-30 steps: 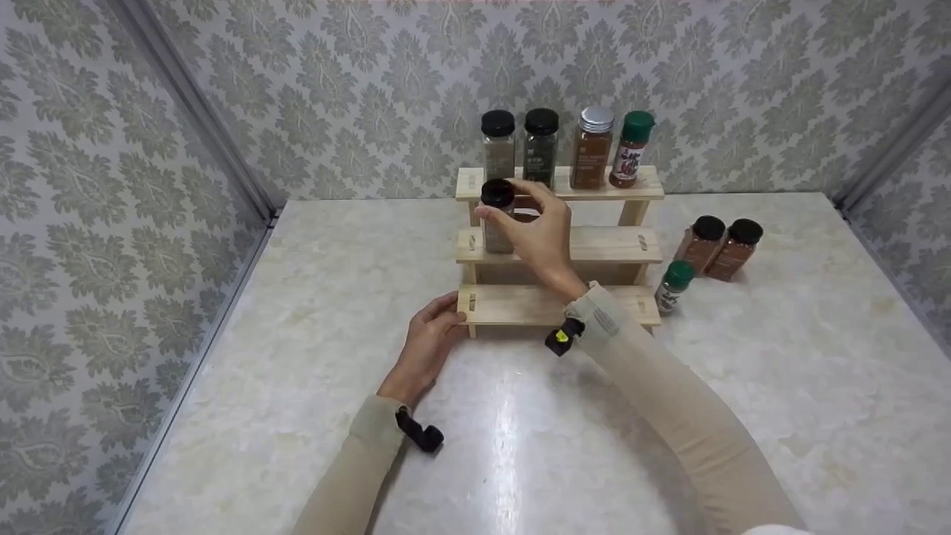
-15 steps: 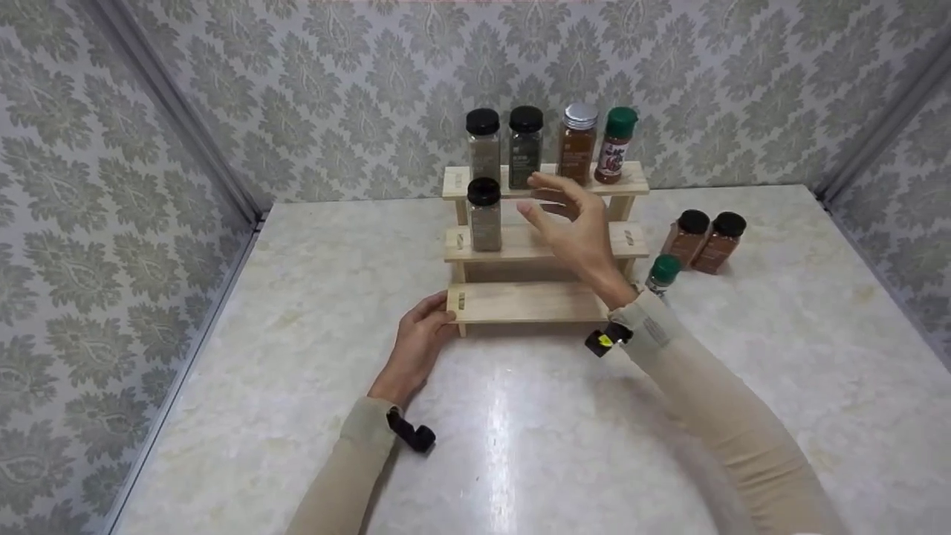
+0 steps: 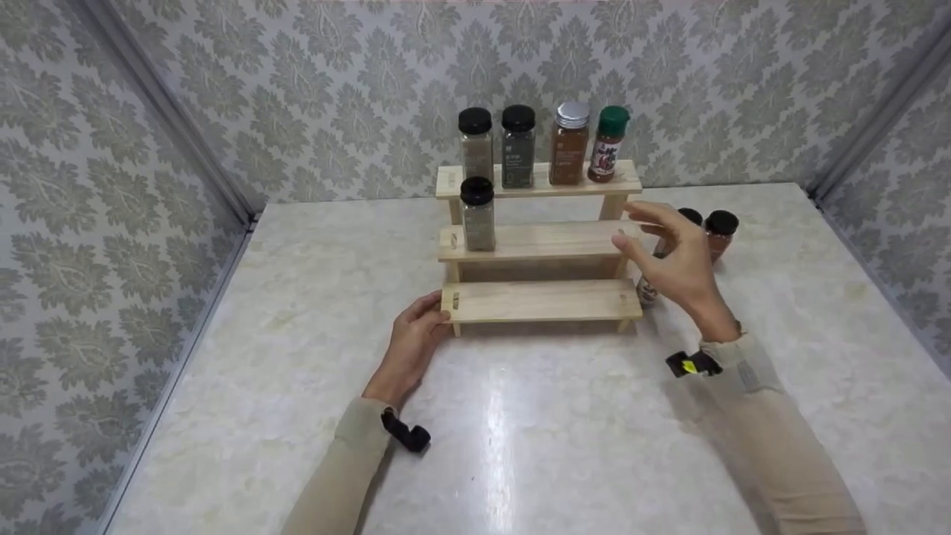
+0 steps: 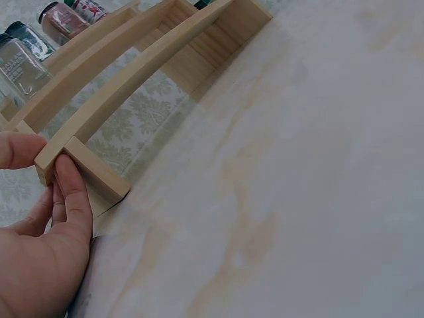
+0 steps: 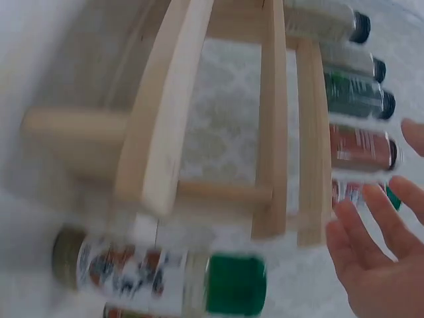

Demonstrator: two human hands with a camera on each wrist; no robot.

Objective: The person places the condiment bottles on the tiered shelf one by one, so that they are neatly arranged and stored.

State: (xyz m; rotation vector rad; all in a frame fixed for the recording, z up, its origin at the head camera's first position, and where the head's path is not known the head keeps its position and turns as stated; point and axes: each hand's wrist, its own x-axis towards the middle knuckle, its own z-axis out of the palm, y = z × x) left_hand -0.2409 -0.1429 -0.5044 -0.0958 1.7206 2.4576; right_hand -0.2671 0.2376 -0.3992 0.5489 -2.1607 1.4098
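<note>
A three-step wooden spice rack (image 3: pixel 542 301) stands on the table. At the left end of its lowest shelf, my left hand (image 3: pixel 418 338) grips the corner; the left wrist view shows thumb and fingers (image 4: pixel 69 192) pinching the board's end. A black-capped spice jar (image 3: pixel 479 219) stands upright at the left of the middle shelf. My right hand (image 3: pixel 676 260) holds nothing, its fingers spread in a loose curve just right of the rack. It overlaps a small green-capped jar (image 5: pixel 165 275), whose cap it hides in the head view.
On the top shelf stand two black-capped jars (image 3: pixel 518 152), a silver-capped jar (image 3: pixel 569 152) and a green-capped red jar (image 3: pixel 605 152). Behind my right hand, two black-capped reddish jars (image 3: pixel 719 234) stand on the table, partly hidden. A patterned wall (image 3: pixel 356 134) closes the back.
My right hand has let go of the black-capped jar, leaving it on the middle shelf, and has moved right past the rack. The left hand keeps its grip on the rack.
</note>
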